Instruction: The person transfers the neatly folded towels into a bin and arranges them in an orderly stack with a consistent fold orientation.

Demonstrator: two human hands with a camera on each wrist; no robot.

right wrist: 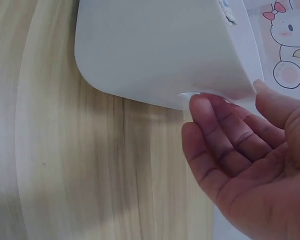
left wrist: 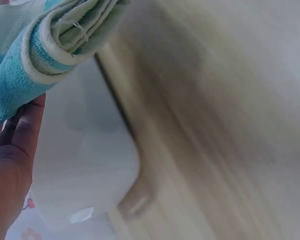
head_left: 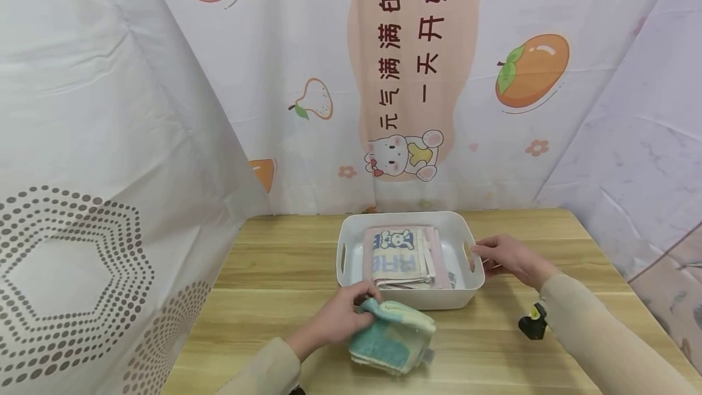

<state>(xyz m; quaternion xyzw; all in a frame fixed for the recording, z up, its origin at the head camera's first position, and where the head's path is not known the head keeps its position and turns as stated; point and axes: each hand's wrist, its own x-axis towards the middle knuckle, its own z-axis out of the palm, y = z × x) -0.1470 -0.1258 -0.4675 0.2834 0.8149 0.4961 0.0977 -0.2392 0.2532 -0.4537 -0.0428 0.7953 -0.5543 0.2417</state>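
My left hand (head_left: 341, 314) pinches a folded teal and cream towel (head_left: 392, 337) at its upper left corner, in front of a white plastic basket (head_left: 351, 224). In the left wrist view, the towel's layered, rolled edges (left wrist: 65, 45) show near the basket's outer wall (left wrist: 85, 150). My right hand (head_left: 510, 258) holds the basket's right end. In the right wrist view, its fingers reach the handle slot and the thumb lies at the rim. Inside the basket lies a stack of folded towels (head_left: 400, 258), pink and cream with a blue animal pattern.
The basket stands on a wood-grain table (head_left: 274, 261) near its back edge. A printed curtain (head_left: 307, 157) hangs right behind the table, with other pale curtains on both sides. A small black and yellow object (head_left: 533, 322) shows beside the right sleeve.
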